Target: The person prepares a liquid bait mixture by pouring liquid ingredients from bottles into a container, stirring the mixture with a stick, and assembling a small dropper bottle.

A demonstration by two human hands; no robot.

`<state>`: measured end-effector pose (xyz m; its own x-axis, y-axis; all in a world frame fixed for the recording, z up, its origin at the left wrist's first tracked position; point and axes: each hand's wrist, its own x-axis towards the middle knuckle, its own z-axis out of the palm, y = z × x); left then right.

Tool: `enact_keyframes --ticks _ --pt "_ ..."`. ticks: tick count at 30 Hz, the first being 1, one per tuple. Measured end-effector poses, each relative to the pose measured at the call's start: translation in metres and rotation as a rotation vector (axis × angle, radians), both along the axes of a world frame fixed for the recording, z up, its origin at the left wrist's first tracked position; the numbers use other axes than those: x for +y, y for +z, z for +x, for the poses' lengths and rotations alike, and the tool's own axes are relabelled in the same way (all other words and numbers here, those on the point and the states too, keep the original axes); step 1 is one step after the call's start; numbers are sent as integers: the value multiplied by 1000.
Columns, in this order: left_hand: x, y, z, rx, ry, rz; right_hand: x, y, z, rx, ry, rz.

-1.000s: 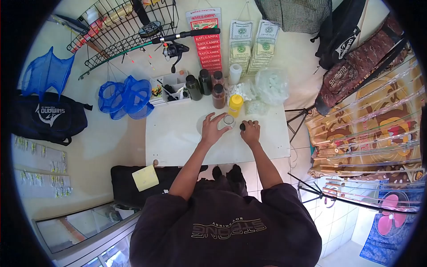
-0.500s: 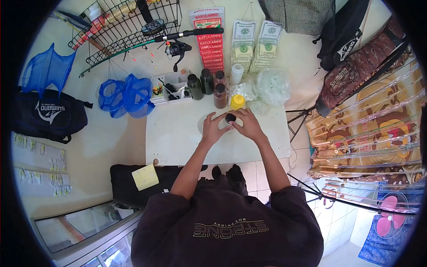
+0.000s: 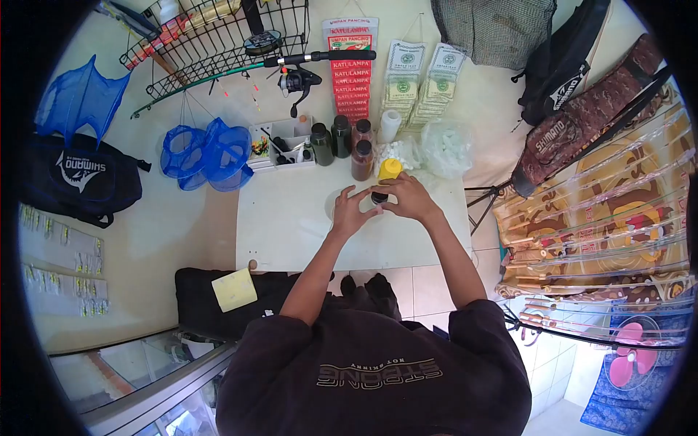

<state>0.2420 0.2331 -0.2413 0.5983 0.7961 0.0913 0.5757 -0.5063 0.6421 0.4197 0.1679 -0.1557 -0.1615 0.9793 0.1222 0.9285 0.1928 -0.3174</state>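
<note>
A small dark-capped bottle (image 3: 379, 198) is between my two hands, over the white table. My left hand (image 3: 352, 212) curves around it from the left, thumb and fingertips closed on its side. From the right, my right hand (image 3: 408, 198) bends over it, fingers across the dark top and thumb at the near side. Most of the bottle's body is hidden by the fingers. Just beyond it stands a bottle with a yellow cap (image 3: 390, 168), partly behind my right hand.
Dark-capped bottles with green (image 3: 321, 145) and brown contents (image 3: 362, 161) line the table's back, beside a white bottle (image 3: 390, 126). A clear bag of pale pieces (image 3: 446, 149) sits right of them. A divided white box (image 3: 283, 149) is at back left. A fishing reel (image 3: 297, 81) hangs above.
The right fingers have shifted over the dark cap, covering more of it. Both hands stay around the bottle. The whole view has shifted slightly with the head.
</note>
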Motion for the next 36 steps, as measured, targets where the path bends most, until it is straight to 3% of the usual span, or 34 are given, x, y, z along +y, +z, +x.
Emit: enact_keyframes --ticks 5,29,36 --pt "-1 5 0 -8 -5 -36 4 -10 -3 -59 -115 -40" --pt "-4 0 -2 -34 11 -37 23 -6 3 -214 116 -42" --pt "-3 -3 -1 -38 5 -8 13 15 -11 -267 -23 -141"
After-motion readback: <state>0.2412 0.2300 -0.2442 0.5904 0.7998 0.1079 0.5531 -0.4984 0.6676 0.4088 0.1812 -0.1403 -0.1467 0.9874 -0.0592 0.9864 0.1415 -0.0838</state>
